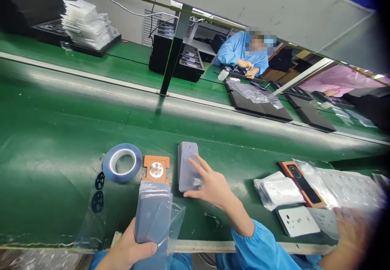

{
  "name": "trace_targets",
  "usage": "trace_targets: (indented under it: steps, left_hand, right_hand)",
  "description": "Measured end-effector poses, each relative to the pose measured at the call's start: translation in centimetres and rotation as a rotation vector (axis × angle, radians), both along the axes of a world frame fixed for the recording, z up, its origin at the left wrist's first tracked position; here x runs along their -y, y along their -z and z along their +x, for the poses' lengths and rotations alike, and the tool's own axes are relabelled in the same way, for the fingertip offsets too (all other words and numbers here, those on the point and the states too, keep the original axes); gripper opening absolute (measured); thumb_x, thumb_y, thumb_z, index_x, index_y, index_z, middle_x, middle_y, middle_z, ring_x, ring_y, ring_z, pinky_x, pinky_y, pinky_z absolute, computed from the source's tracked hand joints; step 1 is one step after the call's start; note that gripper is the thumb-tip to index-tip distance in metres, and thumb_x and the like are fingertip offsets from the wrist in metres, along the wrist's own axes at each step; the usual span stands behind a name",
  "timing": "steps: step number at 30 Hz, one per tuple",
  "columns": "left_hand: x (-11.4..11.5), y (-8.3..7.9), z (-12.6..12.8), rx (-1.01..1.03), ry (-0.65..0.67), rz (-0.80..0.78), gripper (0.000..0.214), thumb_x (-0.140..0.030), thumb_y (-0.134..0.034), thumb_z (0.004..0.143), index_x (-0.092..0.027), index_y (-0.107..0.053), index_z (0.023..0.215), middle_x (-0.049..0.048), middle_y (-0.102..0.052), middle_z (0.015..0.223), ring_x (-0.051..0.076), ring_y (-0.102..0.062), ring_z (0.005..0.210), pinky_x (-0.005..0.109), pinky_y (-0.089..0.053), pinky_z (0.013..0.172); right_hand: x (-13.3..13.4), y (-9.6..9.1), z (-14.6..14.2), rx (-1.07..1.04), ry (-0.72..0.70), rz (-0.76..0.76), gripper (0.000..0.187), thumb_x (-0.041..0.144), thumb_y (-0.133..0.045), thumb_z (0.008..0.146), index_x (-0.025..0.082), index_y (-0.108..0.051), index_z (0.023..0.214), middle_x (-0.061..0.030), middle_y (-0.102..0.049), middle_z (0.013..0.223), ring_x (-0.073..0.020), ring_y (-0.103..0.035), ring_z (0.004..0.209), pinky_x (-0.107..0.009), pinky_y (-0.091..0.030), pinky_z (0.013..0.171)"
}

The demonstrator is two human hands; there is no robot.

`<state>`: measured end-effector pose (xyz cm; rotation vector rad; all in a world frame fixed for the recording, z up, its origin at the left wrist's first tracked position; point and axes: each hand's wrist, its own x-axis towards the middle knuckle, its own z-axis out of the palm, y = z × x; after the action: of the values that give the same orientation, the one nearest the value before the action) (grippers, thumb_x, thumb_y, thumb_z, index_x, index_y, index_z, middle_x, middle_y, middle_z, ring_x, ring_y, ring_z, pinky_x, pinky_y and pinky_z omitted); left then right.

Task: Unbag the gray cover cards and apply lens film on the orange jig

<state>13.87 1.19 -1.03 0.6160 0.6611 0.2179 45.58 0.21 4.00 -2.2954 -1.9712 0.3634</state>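
My left hand (129,245) is closed around a thick stack of grey phone-shaped plates (154,213) at the bottom centre. A loose clear plastic film or bag hangs off the stack's right side. My right hand (211,184) has its fingers spread over a second stack of similar grey plates (186,164) lying on the green table. Its thumb is by that stack's near edge; I cannot tell whether the fingertips touch it. Just beyond the held stack lies an orange fixture (149,162) with a silver disc with round holes (156,170) on it.
Left of the fixture lies a blue tape roll (106,164), its strip carrying dark hole-punched pieces (98,201). At right are bagged white pieces (283,190), another orange fixture (304,186) and a white plate (298,221). Another person's blurred hand (353,231) is there. A co-worker (234,52) works beyond the bar.
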Motion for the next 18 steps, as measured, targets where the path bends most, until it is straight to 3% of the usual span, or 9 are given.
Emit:
trace_targets:
  steps: [2, 8, 12, 15, 18]
  left_hand:
    - [0.7, -0.3, 0.2, -0.016, -0.027, -0.002, 0.058, -0.037, -0.087, 0.064, -0.018, -0.061, 0.112, 0.0117, -0.074, 0.097, 0.033, -0.072, 0.088, 0.046, -0.053, 0.082]
    - [2.7, -1.0, 0.6, -0.026, -0.068, -0.024, 0.051, -0.036, -0.087, 0.064, -0.018, -0.062, 0.105, 0.0110, -0.075, 0.090, 0.032, -0.073, 0.084, 0.044, -0.054, 0.076]
    - [3.3, -1.2, 1.5, -0.013, -0.124, -0.021, 0.048, -0.034, -0.086, 0.064, -0.018, -0.065, 0.104, 0.0105, -0.075, 0.089, 0.030, -0.073, 0.079, 0.041, -0.055, 0.072]
    - [3.1, -1.5, 2.6, -0.006, -0.158, -0.014, 0.045, -0.031, -0.086, 0.063, -0.015, -0.068, 0.101, 0.0113, -0.075, 0.089, 0.030, -0.072, 0.078, 0.039, -0.056, 0.069]
    - [2.6, -1.9, 3.9, -0.029, -0.187, -0.009, 0.043, -0.029, -0.086, 0.062, -0.013, -0.070, 0.099, 0.0112, -0.075, 0.089, 0.030, -0.072, 0.078, 0.040, -0.057, 0.070]
  right_hand:
    - [0.6, 0.6, -0.7, 0.048, -0.010, -0.051, 0.103, 0.068, -0.077, 0.064, 0.026, -0.042, 0.150, -0.0155, -0.036, 0.158, -0.0354, -0.073, 0.093, -0.046, -0.058, 0.073]
    - [1.0, 1.2, -0.4, 0.080, -0.073, 0.010, 0.062, 0.048, -0.069, 0.081, 0.025, -0.058, 0.138, -0.0109, -0.050, 0.149, -0.0324, -0.074, 0.095, -0.039, -0.057, 0.072]
    - [1.4, 1.0, -0.2, 0.045, -0.070, 0.041, 0.064, 0.045, -0.072, 0.079, 0.026, -0.057, 0.138, -0.0111, -0.045, 0.154, -0.0307, -0.074, 0.093, -0.037, -0.057, 0.071]
    - [1.6, 0.6, 0.1, -0.080, -0.058, 0.081, 0.064, 0.046, -0.076, 0.076, 0.028, -0.060, 0.135, -0.0100, -0.046, 0.153, -0.0320, -0.073, 0.097, -0.039, -0.057, 0.076]
    - [2.3, 0.3, -0.2, -0.415, 0.010, 0.215, 0.055, 0.049, -0.076, 0.076, 0.025, -0.067, 0.124, -0.0101, -0.061, 0.138, -0.0323, -0.068, 0.109, -0.042, -0.055, 0.090]
